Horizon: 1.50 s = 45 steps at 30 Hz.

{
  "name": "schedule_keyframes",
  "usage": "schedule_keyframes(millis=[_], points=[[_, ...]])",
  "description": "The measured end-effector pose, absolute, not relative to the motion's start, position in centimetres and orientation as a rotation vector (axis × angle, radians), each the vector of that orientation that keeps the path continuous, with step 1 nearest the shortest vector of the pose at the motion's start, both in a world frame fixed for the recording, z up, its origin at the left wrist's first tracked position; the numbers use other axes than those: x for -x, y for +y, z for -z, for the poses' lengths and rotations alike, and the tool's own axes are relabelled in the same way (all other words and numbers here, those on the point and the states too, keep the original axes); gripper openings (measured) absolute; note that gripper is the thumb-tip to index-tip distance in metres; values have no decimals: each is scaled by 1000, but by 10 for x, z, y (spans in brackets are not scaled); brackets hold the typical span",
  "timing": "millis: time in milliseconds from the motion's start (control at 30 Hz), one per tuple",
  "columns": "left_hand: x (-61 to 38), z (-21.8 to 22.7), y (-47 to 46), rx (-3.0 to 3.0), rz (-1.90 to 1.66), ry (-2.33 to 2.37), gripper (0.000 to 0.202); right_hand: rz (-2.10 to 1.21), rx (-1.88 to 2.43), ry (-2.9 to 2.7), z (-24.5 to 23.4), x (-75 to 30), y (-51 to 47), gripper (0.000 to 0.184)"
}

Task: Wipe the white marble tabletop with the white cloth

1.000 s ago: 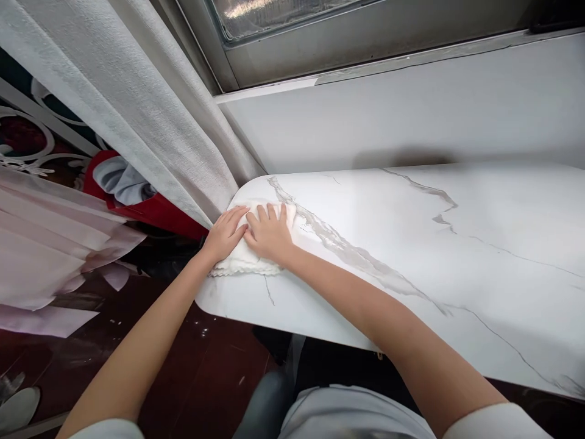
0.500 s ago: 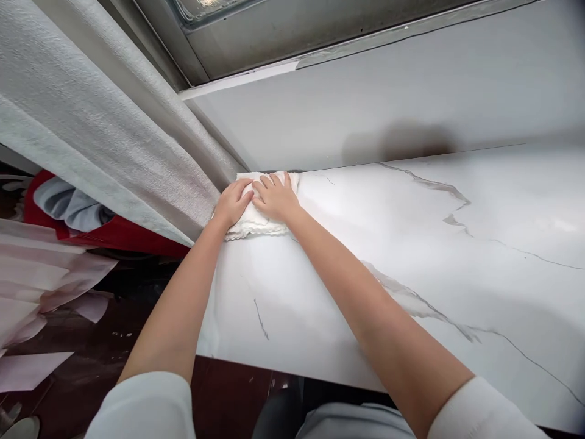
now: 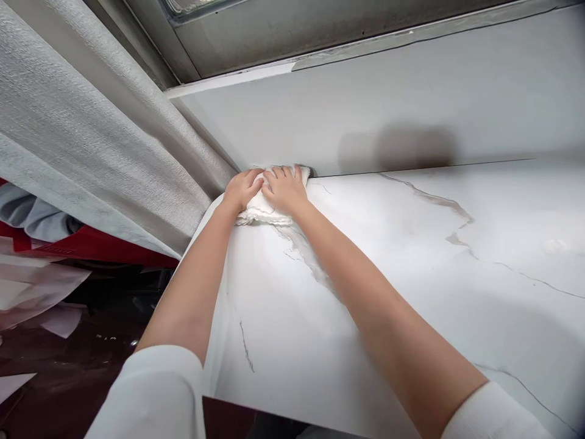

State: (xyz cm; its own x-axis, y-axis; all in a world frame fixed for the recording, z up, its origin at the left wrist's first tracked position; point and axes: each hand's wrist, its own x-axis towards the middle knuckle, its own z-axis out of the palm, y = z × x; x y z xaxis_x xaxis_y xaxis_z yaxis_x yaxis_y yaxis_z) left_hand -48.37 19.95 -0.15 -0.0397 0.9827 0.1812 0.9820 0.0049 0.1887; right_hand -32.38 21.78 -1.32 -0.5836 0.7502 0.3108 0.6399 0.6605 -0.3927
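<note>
Cloth (image 3: 262, 210) sits bunched under both your palms at the far left corner of the tabletop (image 3: 402, 244), where it meets the wall panel (image 3: 274, 128). Your left hand (image 3: 242, 191) and right hand (image 3: 286, 192) lie flat on it side by side, fingers laid out rather than closed around the fabric; whether your thumbs touch cannot be told. Your hold therefore seems to rest on downward pressure alone: if you ease off or push unevenly, the cloth could slip out from under one palm. Your fingertips reach close to the far edge, so a hard shove that way might knock them against the panel or ruck the fabric into thicker folds. A dark patch shows at the cloth's right end along that edge; if it is a gap and not mere shadow, a fold could catch there. Just beside your left hand, the curtain (image 3: 137, 134) hangs by the left edge, and a wide sweep might snag it. Beyond that edge, on the side where the red container (image 3: 100, 244) shows, nothing would support the cloth, so it could droop. Leaning farther in from the near edge might cost you balance.
</note>
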Motion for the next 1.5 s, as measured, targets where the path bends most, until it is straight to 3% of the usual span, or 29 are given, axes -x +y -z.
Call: schedule_keyframes(millis=[700, 1167, 1500], points=[[429, 3, 163, -2262, -556, 2084, 47, -183, 1222, -2403, 12, 273, 170, 47], [391, 4, -2, -2207, -536, 2239, 49, -45, 1001, -2462, 16, 236, 32, 41], [356, 6, -76, -2244, -497, 2280, 50, -89, 853, -2523, 12, 193, -31, 49]])
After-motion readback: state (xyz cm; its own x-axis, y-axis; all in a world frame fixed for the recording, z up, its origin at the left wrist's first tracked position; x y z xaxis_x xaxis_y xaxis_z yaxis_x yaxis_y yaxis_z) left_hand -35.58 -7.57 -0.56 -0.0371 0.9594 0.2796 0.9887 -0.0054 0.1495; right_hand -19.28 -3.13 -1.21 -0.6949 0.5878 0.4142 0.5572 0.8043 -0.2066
